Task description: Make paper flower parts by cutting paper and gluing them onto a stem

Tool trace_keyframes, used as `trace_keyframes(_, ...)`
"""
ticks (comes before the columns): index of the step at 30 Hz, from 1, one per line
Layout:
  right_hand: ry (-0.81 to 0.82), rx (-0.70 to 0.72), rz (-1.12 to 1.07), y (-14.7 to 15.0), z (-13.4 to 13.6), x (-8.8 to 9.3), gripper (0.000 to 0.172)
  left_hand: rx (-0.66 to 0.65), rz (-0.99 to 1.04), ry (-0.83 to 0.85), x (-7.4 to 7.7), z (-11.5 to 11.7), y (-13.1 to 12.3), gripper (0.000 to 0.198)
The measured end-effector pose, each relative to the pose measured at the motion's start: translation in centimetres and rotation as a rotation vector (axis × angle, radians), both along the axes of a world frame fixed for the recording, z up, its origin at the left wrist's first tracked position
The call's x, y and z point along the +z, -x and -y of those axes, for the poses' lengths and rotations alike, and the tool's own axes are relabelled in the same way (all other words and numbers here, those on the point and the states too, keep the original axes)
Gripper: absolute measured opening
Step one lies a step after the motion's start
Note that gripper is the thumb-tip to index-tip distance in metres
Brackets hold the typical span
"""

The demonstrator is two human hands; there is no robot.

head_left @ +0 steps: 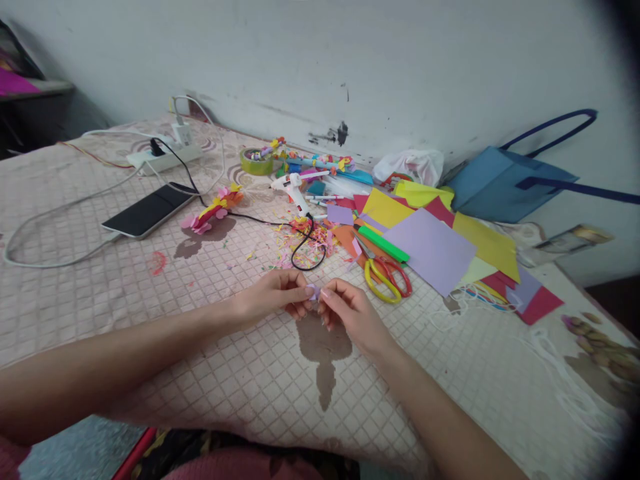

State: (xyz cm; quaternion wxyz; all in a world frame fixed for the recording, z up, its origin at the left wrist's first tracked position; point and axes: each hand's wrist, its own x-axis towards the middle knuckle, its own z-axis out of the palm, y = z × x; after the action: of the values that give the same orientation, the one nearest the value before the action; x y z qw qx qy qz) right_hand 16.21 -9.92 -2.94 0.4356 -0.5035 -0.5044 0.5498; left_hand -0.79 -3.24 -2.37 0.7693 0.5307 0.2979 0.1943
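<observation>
Between my two hands is a small piece of lilac paper (313, 291), pinched above the table. My left hand (283, 295) grips its left side between thumb and finger. On the other side, my right hand (345, 305) has its thumb and fingertips closed on the piece's right edge. The piece's exact shape is mostly covered by fingers. Just beyond the hands lie paper shreds (313, 240) and the looped black cord of a white glue gun (296, 192). Scissors with yellow and red handles (385, 277) rest to the right of my right hand.
Coloured paper sheets (433, 247) spread at the right, near white string (470, 303) and a blue bag (510, 183). Left are a phone (150, 210), a power strip (163, 159) with cables, and a paper flower garland (213, 210). Green tape (257, 161) stands near the wall.
</observation>
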Motion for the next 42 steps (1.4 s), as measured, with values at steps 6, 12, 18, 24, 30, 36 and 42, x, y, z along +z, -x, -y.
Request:
trace_keyframes(6, 0.005, 0.040, 0.009, -0.02, 0.04, 0.20, 0.023, -0.019, -0.023, -0.034, -0.14, 0.14, -0.08, 0.026)
trace_keyframes(12, 0.014, 0.049, 0.019, -0.15, 0.08, 0.26, 0.021, -0.067, -0.063, -0.121, -0.04, -0.05, -0.08, 0.029)
trace_keyframes(18, 0.032, 0.018, -0.021, -0.06, -0.09, -0.04, 0.026, 0.011, -0.045, -0.166, 0.35, 0.03, -0.09, 0.025)
trace_keyframes(24, 0.014, 0.054, 0.022, 0.12, 0.06, 0.04, 0.024, 0.041, -0.049, -0.170, 0.42, 0.58, -0.25, 0.025)
trace_keyframes(30, 0.019, -0.002, 0.021, 0.06, -0.09, -0.23, 0.025, 0.043, -0.028, -0.103, 0.06, 0.47, -0.31, 0.026)
trace_keyframes(36, 0.015, 0.043, 0.037, -0.17, -0.22, -0.17, 0.025, -0.014, -0.068, -0.229, 0.23, 0.32, -0.13, 0.029)
trace_keyframes(42, 0.004, 0.061, 0.032, -0.16, -0.16, -0.07, 0.024, -0.009, -0.067, -0.234, 0.35, 0.32, -0.09, 0.029)
